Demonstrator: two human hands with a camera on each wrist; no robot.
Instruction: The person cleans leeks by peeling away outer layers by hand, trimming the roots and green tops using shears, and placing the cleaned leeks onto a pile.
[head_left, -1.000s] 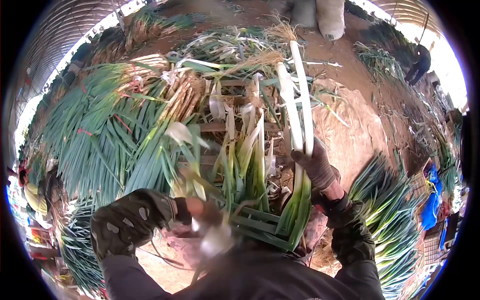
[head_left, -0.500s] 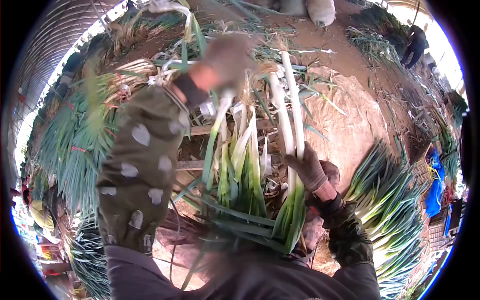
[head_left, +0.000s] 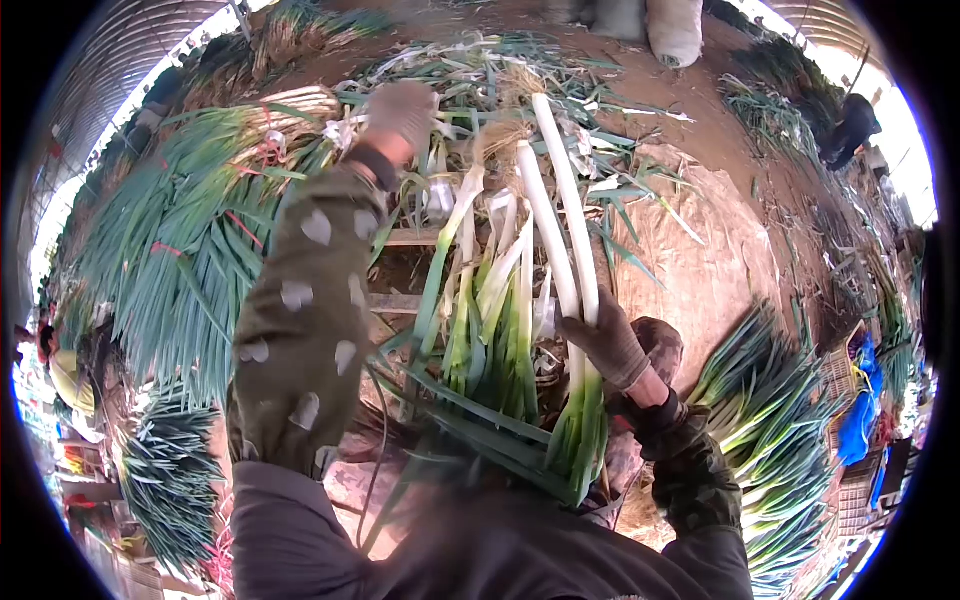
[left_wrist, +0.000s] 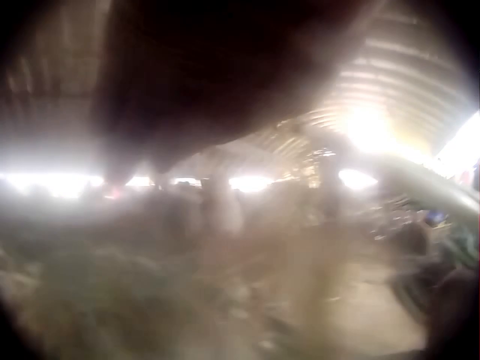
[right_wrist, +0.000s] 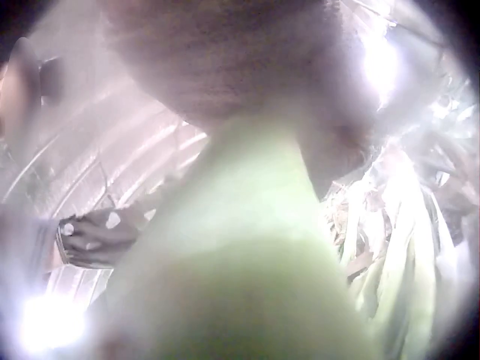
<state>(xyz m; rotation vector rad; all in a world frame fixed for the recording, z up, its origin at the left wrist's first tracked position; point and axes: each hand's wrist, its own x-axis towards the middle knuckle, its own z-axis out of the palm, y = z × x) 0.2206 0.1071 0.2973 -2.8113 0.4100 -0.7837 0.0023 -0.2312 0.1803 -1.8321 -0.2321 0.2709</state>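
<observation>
My right hand [head_left: 615, 345], in a brownish knit glove, grips two long leeks [head_left: 567, 215] around their pale stems. Their white shafts and roots point away from me, and the green leaves reach down toward my lap. Up close in the right wrist view, a blurred pale green stem [right_wrist: 247, 225] runs under the glove. Reaching far forward, my gloved left hand [head_left: 400, 115] is blurred, its fingers hidden; I cannot tell whether it holds anything. Between the arms, several leeks [head_left: 490, 290] lie side by side on a slatted wooden stand, roots away from me.
Bundled leeks tied with red bands [head_left: 190, 230] are heaped at the left. More loose leeks [head_left: 765, 420] lie at the right, near a brown sheet [head_left: 690, 240] on the ground. Peeled leaf scraps [head_left: 480, 65] litter the far side. A pale sack [head_left: 675, 35] stands behind.
My left hand has swung from near my lap to far forward, then drifted left. Leaf strips in the air beside it half a second ago are gone. My right hand keeps its grip.
</observation>
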